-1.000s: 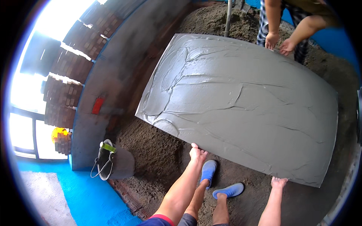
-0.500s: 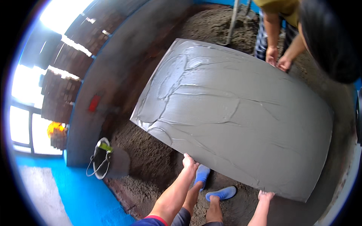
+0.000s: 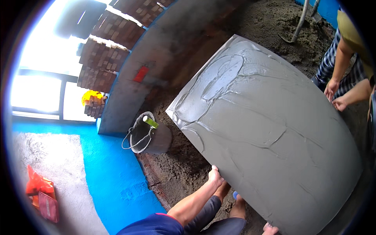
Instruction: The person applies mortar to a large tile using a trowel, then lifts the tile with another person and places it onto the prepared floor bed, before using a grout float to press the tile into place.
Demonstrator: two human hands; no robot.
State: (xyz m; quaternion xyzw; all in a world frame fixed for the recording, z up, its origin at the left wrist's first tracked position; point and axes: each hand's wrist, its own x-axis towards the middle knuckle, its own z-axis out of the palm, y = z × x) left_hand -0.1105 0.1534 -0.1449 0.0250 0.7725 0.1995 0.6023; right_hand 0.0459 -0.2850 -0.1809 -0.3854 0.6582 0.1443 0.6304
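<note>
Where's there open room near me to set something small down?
Free: the bright-blue strip between the rough whitish patch and the round dark-grey bucket. Crowded: your left hand, right hand and legs beside the grey-coated rectangular board.

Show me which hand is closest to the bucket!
The person's left hand; the right hand is farther along the grey board, the co-worker's hands at its opposite edge.

Left fingers [image 3: 214,169] partly hidden beneath panel [image 3: 270,129]; co-worker [image 3: 344,55] cut off.
</note>
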